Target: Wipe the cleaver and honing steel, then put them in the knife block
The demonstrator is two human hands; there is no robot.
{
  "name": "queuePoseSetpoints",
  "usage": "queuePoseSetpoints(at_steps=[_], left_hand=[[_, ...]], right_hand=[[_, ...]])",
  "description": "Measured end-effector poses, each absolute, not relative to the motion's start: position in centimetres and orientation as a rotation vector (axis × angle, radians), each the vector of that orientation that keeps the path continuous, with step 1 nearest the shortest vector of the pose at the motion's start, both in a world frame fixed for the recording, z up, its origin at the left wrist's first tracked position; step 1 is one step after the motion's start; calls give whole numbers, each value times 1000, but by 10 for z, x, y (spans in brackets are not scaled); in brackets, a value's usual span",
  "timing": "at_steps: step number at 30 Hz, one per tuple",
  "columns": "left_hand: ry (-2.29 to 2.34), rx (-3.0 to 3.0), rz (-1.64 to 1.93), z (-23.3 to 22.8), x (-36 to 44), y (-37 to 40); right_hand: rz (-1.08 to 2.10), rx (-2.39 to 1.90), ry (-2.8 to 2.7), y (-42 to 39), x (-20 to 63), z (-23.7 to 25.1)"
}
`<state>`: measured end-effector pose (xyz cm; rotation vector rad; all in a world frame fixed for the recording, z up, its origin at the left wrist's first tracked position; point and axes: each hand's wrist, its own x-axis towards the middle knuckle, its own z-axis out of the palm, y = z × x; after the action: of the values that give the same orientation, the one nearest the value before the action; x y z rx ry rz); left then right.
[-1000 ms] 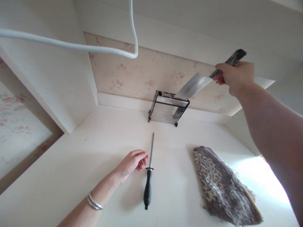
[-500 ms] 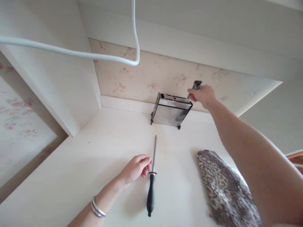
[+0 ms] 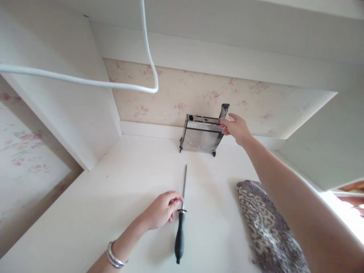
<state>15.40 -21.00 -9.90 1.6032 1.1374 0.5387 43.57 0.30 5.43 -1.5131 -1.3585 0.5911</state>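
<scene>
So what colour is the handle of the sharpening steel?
Black, seen in the head view on the sharpening steel.

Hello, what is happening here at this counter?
A person stands at a white counter. The right hand is open beside a knife handle that sticks up from a metal knife holder at the wall. The left hand rests by a sharpening steel lying flat. A patterned cloth lies to the right.

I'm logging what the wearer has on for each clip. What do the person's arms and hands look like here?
Both forearms are bare, with no sleeves in view and no gloves. The left hand has silver bangles stacked at its wrist. The right hand shows no jewellery, and its wrist is bare.
</scene>
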Motion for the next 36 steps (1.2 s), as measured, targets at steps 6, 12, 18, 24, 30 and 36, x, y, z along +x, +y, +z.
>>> queuePoseSetpoints(at_steps=[6,12,18,24,30,36], left_hand=[[1084,2544,311,-95,150,-225],[742,2998,256,-82,173,-214],[390,3055,234,-59,201,-194],[717,2885,481,10,229,-155],[1340,2420,1003,86,242,-84],[1222,2067,1581,150,244,-30]], right_hand=[[999,-1381,-1444,-78,440,-1],[1433,-1217,-1451,-138,437,-63],[1391,-1260,-1316,-140,442,-98],[1300,-1246,-1133,-135,461,-104],[1345,-1275,-1185,-137,458,-109],[1393,-1259,-1282,-133,456,-120]])
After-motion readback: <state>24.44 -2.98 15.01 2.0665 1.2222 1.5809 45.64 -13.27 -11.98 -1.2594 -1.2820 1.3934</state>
